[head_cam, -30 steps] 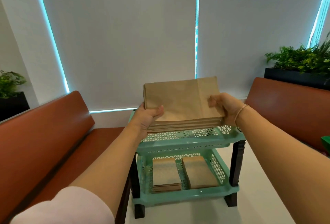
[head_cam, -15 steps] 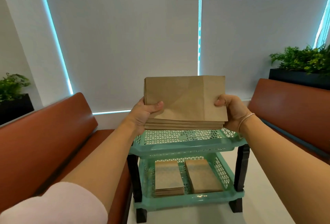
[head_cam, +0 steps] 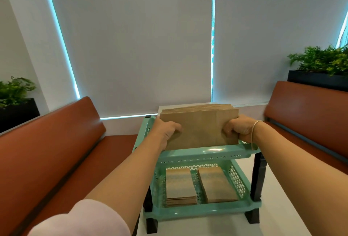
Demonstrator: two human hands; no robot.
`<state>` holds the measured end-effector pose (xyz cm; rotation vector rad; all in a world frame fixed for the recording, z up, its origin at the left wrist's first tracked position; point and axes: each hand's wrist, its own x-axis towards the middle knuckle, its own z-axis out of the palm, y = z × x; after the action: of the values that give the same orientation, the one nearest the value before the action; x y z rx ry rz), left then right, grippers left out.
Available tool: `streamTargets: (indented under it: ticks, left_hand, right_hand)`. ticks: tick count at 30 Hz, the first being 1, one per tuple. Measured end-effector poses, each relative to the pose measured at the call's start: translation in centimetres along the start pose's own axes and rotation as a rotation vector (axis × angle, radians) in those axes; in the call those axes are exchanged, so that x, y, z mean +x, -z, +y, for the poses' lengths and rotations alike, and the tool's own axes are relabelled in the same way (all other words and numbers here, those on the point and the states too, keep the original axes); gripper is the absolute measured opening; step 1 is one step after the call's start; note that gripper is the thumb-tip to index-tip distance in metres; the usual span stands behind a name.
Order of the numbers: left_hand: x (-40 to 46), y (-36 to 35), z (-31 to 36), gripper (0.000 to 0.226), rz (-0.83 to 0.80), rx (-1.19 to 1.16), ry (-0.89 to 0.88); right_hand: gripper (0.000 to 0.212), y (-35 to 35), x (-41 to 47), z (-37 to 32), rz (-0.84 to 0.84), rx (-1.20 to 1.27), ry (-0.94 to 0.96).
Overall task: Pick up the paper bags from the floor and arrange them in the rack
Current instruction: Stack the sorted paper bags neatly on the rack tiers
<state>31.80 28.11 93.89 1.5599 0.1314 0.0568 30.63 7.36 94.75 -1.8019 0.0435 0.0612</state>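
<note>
Two hands hold one thick stack of paper bags between them, standing it on its long edge in the top tray of the mint-green rack. The left hand grips the stack's left end, its thumb curled over the near face and its fingers hidden behind the paper. The right hand grips the right end the same way, with the thumb and knuckles showing on the near side; a thin bracelet circles that wrist. The stack sits squarely between the two hands, its flat brown face turned toward the camera, its layered top edges showing above, and its lower edge dropping behind the tray's front rim, so whether it touches the tray floor cannot be told. Below, in the rack's lower tray, two smaller stacks lie flat side by side: the left lower stack and the right lower stack, just apart from each other. The rack stands on dark legs on a white floor, between a brown bench on the left and another bench on the right. Potted greenery stands behind the right bench.
</note>
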Motion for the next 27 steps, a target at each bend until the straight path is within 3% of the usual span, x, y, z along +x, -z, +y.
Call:
streamTargets:
  ticks: [4, 10, 14, 17, 20, 27]
  left_hand:
    - [-0.1, 0.1, 0.1, 0.046, -0.037, -0.040, 0.021]
    - [0.0, 0.0, 0.2, 0.036, 0.033, 0.030, -0.003]
    - [0.4, 0.1, 1.2, 0.053, 0.014, 0.032, -0.024]
    - [0.4, 0.5, 0.9, 0.063, -0.028, 0.134, 0.060]
    - [0.4, 0.8, 0.0, 0.059, -0.030, 0.177, 0.092]
    - [1.1, 0.6, 0.7, 0.055, 0.028, 0.223, 0.041]
  right_hand:
    - [0.037, 0.2, -0.1, -0.1, -0.036, 0.010, -0.041]
    - [0.036, -0.3, 1.1, 0.3, 0.059, 0.021, -0.030]
    - [0.037, -0.2, 1.4, 0.3, 0.070, 0.058, 0.021]
    - [0.036, -0.3, 1.4, 0.2, 0.025, 0.022, -0.009]
    - [0.035, -0.4, 1.4, 0.0, 0.002, -0.006, -0.039]
    - [0.031, -0.6, 2.1, -0.7, 0.120, -0.005, 0.025]
